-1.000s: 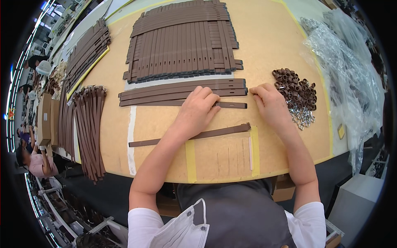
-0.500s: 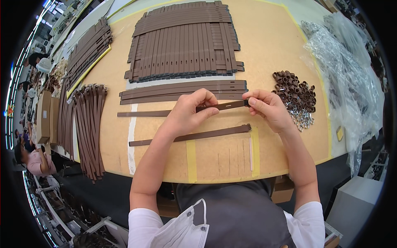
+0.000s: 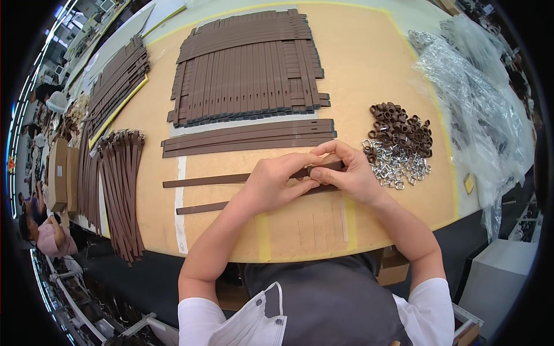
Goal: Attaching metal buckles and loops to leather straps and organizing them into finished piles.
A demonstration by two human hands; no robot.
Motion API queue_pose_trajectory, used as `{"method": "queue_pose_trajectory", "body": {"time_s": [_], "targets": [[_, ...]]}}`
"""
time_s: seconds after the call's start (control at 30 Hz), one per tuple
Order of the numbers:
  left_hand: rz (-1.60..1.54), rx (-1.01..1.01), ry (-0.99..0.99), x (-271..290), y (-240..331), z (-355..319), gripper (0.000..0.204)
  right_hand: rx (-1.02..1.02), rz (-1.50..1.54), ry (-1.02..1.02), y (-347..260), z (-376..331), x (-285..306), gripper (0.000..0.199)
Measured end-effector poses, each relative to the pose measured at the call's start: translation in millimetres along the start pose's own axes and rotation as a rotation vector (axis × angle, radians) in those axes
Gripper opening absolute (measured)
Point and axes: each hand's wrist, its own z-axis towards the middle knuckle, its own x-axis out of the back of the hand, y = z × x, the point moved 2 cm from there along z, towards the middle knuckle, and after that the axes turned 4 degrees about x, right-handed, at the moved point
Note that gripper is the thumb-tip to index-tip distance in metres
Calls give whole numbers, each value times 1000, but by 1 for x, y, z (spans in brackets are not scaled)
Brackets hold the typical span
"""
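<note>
A brown belt strap (image 3: 213, 180) runs from the left into both my hands. My left hand (image 3: 276, 180) is closed on it, pinching near its slotted end. My right hand (image 3: 350, 173) is closed on the same end, thumb and fingers drawn in close to the left fingertips. Between the fingertips a small dark band, apparently a loop, shows around the strap; fingers partly hide it. Nearer to me a second brown strap (image 3: 199, 208) lies on the table, its right end mostly behind my hands. Just beyond my hands, several flat straps (image 3: 248, 137) lie side by side.
Brown loops (image 3: 398, 124) and silver buckles (image 3: 398, 168) are heaped to the right. Stacked straps (image 3: 242, 72) lie at the back, and a bundle of buckled straps (image 3: 120, 190) hangs over the left edge. Clear plastic wrap (image 3: 461, 86) covers the right side. A person (image 3: 53, 236) sits far left.
My right hand has moved left along the strap, close against my left hand. The strap's end now sticks out past the right fingers. The whole view has shifted slightly.
</note>
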Motion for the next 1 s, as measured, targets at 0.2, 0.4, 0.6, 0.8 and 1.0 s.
{"method": "queue_pose_trajectory", "body": {"time_s": [0.2,0.4,0.6,0.8,1.0], "targets": [[97,-15,48,7,-4,2,26,152,-792,392,-42,0,66,14],[67,84,47,12,-2,1,22,-6,-1163,388,-33,-1,84,16],[44,98,55,13,-7,0,19,-8,-1085,419,-38,-1,78,19],[79,133,46,15,-7,1,18,-51,-1104,126,-44,-10,69,20],[92,103,46,12,-13,0,19,-141,-846,53,-38,-3,62,24]]}}
